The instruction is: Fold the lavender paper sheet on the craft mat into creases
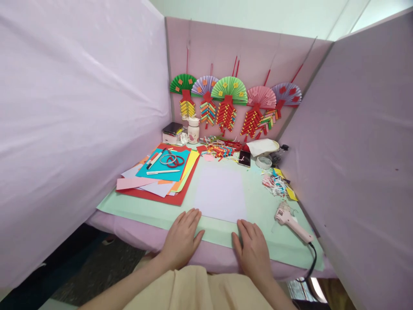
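The left hand [183, 237] and the right hand [253, 247] lie palm down at the lower centre of the frame, fingers stretched out and close together, on the worktop [219, 233] with its pale green cover. Between and just beyond their fingertips, in the centre, a pale lilac sheet [221, 189] lies flat; its near corners meet the fingertips or sit just beside them, I cannot tell which. Left of centre is a stack of coloured paper [163, 188] with a white pen [163, 172] on top. At the lower right lies a pale pink glue gun [294, 224], with paper scraps [275, 185] above it. Toward the upper centre are a bottle [193, 131], a phone [244, 159] and a tape roll [263, 162]. Five folded paper fans [229, 89] hang against the back panel [216, 45] above.
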Motion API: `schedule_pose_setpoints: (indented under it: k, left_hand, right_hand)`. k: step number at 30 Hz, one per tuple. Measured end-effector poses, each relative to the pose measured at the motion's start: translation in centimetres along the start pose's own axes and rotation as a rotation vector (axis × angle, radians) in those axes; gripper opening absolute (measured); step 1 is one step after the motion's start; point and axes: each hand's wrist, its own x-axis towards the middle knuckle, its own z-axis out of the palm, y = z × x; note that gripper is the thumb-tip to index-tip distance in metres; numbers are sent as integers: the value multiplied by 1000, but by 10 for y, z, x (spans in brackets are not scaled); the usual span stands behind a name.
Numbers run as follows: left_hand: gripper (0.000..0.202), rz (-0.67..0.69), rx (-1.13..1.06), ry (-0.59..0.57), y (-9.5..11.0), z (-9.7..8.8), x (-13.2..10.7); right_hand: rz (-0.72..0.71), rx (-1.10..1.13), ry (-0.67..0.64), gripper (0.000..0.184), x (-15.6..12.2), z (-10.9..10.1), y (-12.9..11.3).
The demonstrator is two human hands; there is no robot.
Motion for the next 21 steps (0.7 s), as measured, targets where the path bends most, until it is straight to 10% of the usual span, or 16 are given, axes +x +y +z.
schedule_pose_setpoints:
  k: [21]
  left_hand:
    - [54,60,36,-122,-9,-10,-2]
  right_hand:
    - [10,80,-182,37,-4,-12,18]
